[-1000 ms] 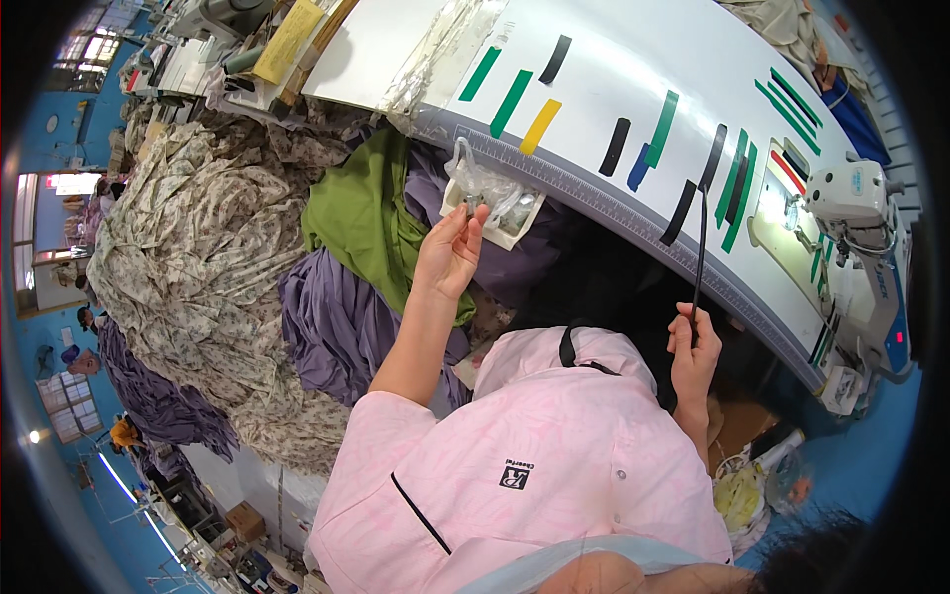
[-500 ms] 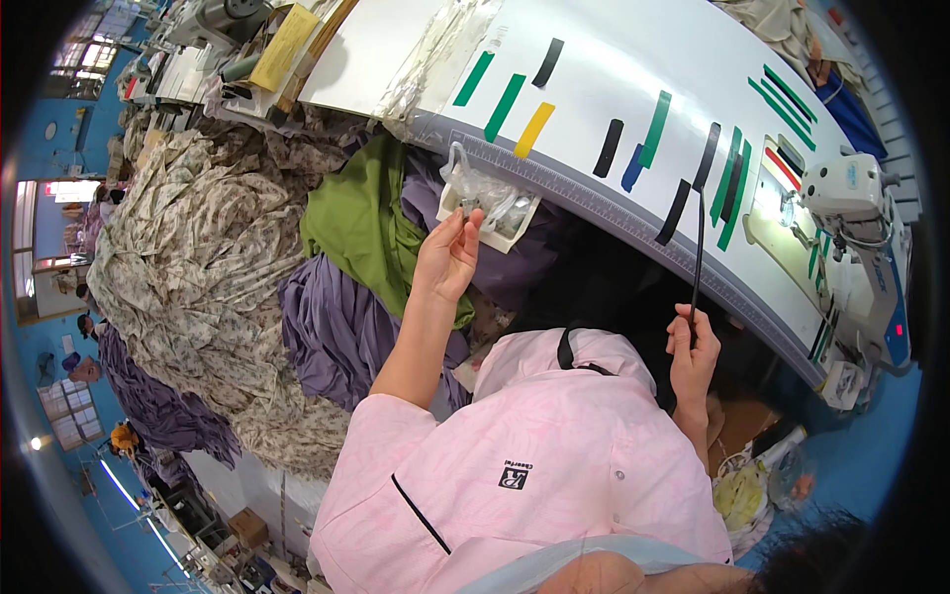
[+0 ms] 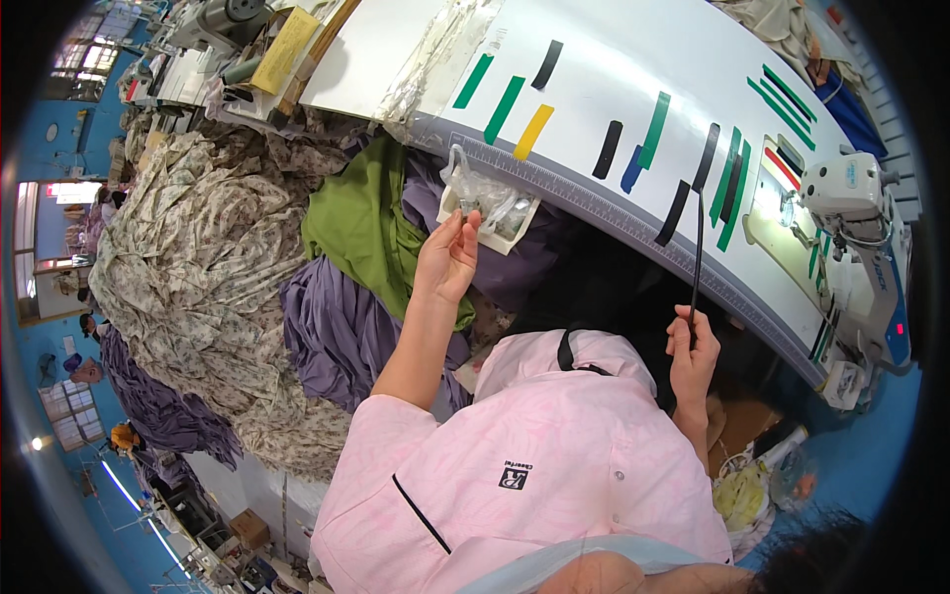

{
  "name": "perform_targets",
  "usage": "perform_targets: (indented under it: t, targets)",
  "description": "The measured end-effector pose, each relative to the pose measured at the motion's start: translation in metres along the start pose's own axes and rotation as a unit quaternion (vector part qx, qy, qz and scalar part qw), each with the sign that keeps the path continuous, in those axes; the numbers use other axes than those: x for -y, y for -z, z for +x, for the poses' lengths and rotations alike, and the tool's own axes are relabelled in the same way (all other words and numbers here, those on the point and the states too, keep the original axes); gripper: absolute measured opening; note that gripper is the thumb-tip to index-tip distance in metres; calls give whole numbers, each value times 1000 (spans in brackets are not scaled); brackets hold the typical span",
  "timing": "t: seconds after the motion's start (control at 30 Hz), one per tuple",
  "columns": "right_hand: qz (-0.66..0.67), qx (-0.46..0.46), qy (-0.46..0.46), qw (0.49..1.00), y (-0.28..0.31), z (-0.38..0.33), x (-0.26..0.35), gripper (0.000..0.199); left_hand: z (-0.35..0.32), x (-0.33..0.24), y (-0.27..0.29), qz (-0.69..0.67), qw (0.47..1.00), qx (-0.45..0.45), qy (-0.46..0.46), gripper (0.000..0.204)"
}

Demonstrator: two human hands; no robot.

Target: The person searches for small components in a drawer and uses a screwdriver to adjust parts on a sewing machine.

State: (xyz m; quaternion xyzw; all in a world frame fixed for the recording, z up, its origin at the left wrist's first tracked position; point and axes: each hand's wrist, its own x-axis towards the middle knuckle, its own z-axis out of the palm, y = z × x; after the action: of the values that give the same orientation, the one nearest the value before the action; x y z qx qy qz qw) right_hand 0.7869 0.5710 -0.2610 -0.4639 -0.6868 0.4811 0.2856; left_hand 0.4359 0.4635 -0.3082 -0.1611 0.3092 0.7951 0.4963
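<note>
On the left, my left hand (image 3: 447, 259) is raised over the heap of purple and green cloth (image 3: 361, 238), thumb and forefinger pinching the lower edge of a small clear plastic bag (image 3: 487, 198) that sits at the near edge of the white sewing table (image 3: 614, 89). To do this well, I judge I should keep that pinch on the bag's rim alone, so the small parts inside do not spill. On the right, my right hand (image 3: 691, 356) is curled shut around the lower end of a thin black strip (image 3: 698, 247). The strip stands nearly upright, its long axis running from my fist up toward the table's ruler edge (image 3: 633, 223), its free end uppermost.
</note>
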Motion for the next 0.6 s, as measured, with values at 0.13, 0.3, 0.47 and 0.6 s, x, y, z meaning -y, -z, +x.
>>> perform_targets:
  t: [0.13, 0.3, 0.47, 0.6]
  targets:
    - [0, 3, 0, 1000, 0, 1, 0, 16, 1, 0, 0, -3, 1000, -12, -3, 14]
    - [1, -1, -1, 1000, 1, 0, -1, 15, 0, 1, -3, -9, 1000, -8, -5, 13]
    - [7, 1, -2, 1000, 1, 2, -2, 15, 1, 1, -4, 6, 1000, -5, -14, 13]
    - [0, 0, -1, 1000, 0, 1, -1, 15, -1, 1, -7, 23, 999, -14, -30, 13]
